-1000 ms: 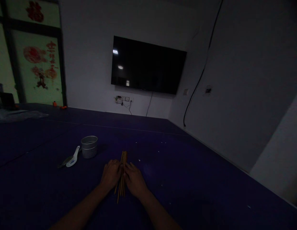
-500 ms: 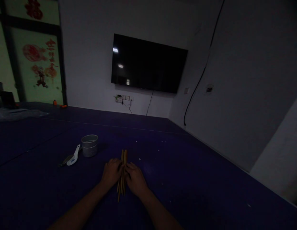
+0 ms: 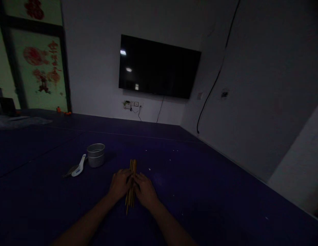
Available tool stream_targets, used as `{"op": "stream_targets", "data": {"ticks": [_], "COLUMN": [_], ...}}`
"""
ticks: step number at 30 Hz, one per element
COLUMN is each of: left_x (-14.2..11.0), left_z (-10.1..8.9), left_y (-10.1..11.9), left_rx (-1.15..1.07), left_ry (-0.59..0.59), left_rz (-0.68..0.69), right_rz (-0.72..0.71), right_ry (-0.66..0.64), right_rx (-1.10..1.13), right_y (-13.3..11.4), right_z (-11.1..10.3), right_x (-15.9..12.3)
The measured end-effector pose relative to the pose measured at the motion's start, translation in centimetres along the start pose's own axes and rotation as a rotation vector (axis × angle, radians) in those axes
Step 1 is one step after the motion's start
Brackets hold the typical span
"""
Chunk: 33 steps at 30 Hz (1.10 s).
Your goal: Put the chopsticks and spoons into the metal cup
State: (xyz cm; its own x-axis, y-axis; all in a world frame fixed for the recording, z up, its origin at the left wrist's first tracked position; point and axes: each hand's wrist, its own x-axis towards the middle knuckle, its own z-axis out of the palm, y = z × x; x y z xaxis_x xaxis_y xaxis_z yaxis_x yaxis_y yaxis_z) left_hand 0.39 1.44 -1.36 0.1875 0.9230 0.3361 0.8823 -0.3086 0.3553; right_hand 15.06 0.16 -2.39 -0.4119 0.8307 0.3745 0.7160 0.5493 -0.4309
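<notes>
Pressing inward from both sides, the left hand (image 3: 120,185) and the right hand (image 3: 145,192) hold a loose bundle of sticks (image 3: 134,165) on the purple surface (image 3: 205,191). By my judgement the gathering is mostly done: the sticks lie side by side, roughly along the twelve-to-six line. What is left, as far as it shows, is the unevenness at the near ends, where one stick juts out towards six o'clock (how many there are is hard to tell in this gloom). The bundle sits at three o'clock from the left hand and about nine from the right, touching both; the fingers are bent and narrow around it. From the bundle, the metal cup (image 3: 96,161) stands upright at ten o'clock, with the white spoon (image 3: 80,166) just beside it.
</notes>
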Motion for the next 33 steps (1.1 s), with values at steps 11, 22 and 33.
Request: {"op": "stream_targets", "data": {"ticks": [11,22,33], "left_x": [0.2,-0.1,-0.1], "left_z": [0.1,0.5,1.5], "left_y": [-0.2,-0.2,-1.0], "left_rx": [-0.028,-0.029,-0.105], "left_ry": [-0.020,-0.050,-0.009], "left_rz": [0.019,0.082,0.158], "right_rz": [0.065,0.032,-0.044], "right_ry": [-0.049,0.008,0.125], "right_rx": [-0.077,-0.056,0.007], "right_y": [-0.3,-0.3,-0.6], "right_z": [-0.1,0.3,-0.2], "right_x": [0.1,-0.1,0.2]}}
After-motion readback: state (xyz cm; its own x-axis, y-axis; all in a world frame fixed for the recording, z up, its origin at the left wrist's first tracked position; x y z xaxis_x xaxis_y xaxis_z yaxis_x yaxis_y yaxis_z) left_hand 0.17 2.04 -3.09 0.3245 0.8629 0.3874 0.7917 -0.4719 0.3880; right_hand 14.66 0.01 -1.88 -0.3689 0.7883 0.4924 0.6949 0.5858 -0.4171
